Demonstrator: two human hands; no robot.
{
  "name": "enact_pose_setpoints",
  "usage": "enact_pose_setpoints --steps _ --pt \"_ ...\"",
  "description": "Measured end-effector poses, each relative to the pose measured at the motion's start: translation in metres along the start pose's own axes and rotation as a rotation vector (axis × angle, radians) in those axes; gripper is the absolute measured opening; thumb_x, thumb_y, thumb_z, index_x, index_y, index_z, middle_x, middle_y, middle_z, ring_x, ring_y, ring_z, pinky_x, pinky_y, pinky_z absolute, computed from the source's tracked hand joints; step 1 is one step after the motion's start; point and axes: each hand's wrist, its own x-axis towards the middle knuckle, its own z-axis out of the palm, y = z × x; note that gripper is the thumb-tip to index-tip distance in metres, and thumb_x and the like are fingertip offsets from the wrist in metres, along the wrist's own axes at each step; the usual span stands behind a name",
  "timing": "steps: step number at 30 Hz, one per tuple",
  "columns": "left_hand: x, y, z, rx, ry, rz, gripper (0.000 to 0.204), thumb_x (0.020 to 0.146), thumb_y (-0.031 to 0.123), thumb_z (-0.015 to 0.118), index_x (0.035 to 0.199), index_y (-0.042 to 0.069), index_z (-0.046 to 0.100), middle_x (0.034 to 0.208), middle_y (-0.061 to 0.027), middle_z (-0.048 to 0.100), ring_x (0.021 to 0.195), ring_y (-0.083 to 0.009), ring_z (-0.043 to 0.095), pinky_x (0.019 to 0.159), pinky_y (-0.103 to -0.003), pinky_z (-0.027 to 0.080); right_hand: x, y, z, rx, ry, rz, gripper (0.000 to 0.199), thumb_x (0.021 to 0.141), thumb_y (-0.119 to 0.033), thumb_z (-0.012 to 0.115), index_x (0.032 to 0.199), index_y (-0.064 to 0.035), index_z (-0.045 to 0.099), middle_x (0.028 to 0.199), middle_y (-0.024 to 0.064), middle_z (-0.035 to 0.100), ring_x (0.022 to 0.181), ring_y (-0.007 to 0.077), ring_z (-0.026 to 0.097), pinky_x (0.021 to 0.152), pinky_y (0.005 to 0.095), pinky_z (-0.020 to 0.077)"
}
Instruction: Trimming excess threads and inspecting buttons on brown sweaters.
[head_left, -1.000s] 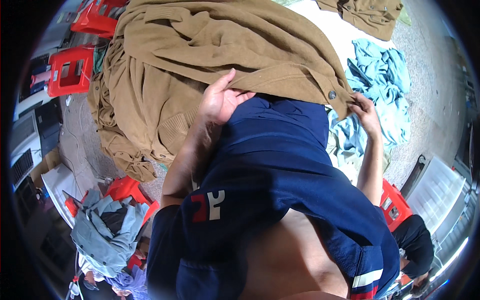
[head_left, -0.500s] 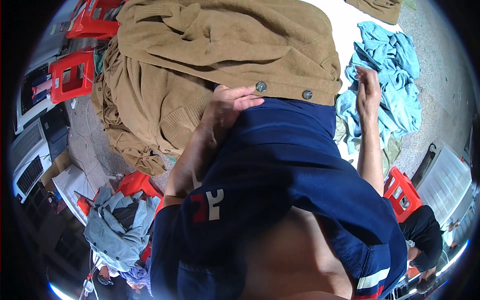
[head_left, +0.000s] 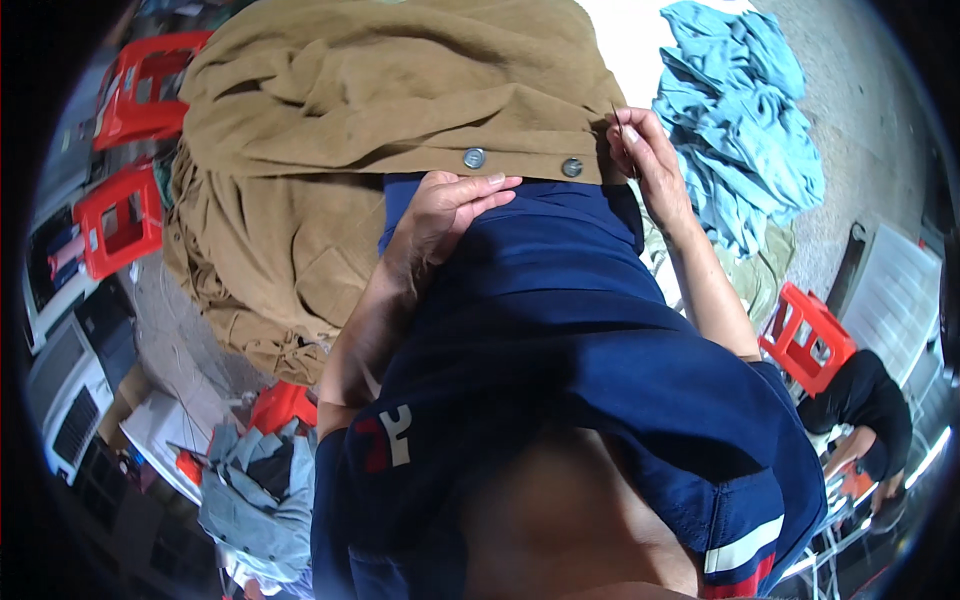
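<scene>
A brown knitted cardigan (head_left: 400, 100) lies spread in front of me, its near edge resting over my lap. Two dark round buttons, a left one (head_left: 474, 158) and a right one (head_left: 571, 167), sit along that edge. My left hand (head_left: 440, 210) is closed at the edge just below the left button, thumb and fingers pressed together on the fabric's border. At the cardigan's right end, my right hand (head_left: 655, 165) pinches a thin, dark, pointed tool (head_left: 617, 118), its tip upward. Its exact kind is too small to tell.
More brown knitwear (head_left: 290, 240) is heaped at the left. Crumpled light-blue garments (head_left: 735, 120) lie at the right. Red plastic stools stand on both sides, one at left (head_left: 120, 215), one at right (head_left: 808, 338). Grey-blue clothing (head_left: 260, 490) hangs behind left. Another person (head_left: 870, 420) bends at lower right.
My right hand has come left from over the light-blue garments to the cardigan's right end; the thin tool now shows in its fingers. The view has shifted, and my left hand stays at the edge.
</scene>
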Motion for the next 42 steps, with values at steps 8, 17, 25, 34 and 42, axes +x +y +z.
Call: enact_pose_setpoints --steps 8,17,25,34,42 --pt "0.044 -0.012 0.044 0.144 -0.034 -0.128 0.025 0.094 0.01 0.058 0.109 -0.009 0.063 0.108 -0.0152 0.066 0.097 -0.0197 0.061 0.088 -0.03 0.049 -0.016 0.022 0.001 -0.386 0.099 -0.277 0.023 0.097 -0.016 0.054 0.116 -0.0034 0.053 0.09 0.0061 0.06 0.083 0.0154 0.06 0.073 0.0299 0.0486" --pt "0.05 -0.021 0.038 -0.003 -0.062 -0.068 0.021 0.09 0.009 0.062 0.103 -0.007 0.065 0.101 -0.0125 0.066 0.097 -0.0184 0.06 0.088 -0.031 0.047 -0.03 0.019 0.008 -0.931 0.135 -0.602 0.018 0.085 -0.015 0.066 0.099 -0.0056 0.058 0.079 0.01 0.057 0.071 0.0272 0.061 0.061 0.0353 0.0485" --pt "0.05 -0.022 0.034 -0.009 -0.097 -0.049 0.022 0.095 0.007 0.053 0.107 -0.009 0.063 0.109 -0.0152 0.064 0.101 -0.0214 0.059 0.093 -0.034 0.046 -0.026 0.022 0.006 -0.945 0.116 -0.625 0.018 0.085 -0.016 0.066 0.099 -0.0059 0.058 0.08 0.0097 0.058 0.072 0.0266 0.061 0.061 0.0345 0.049" --pt "0.051 -0.022 0.033 0.004 -0.11 -0.066 0.023 0.095 0.008 0.052 0.108 -0.008 0.063 0.11 -0.0151 0.064 0.1 -0.0214 0.059 0.092 -0.034 0.046 -0.019 0.022 0.011 -0.958 0.09 -0.687 0.017 0.085 -0.013 0.066 0.099 -0.0052 0.059 0.081 0.0099 0.06 0.074 0.0273 0.063 0.063 0.0347 0.0501" --pt "0.05 -0.01 0.014 -0.069 -0.035 0.078 0.019 0.093 0.01 0.054 0.099 -0.005 0.063 0.104 -0.014 0.065 0.099 -0.024 0.061 0.092 -0.042 0.048 -0.016 0.054 -0.01 -0.268 0.339 -0.255 0.022 0.095 -0.014 0.057 0.112 -0.0005 0.054 0.09 0.0089 0.063 0.081 0.0131 0.06 0.074 0.0267 0.0488"
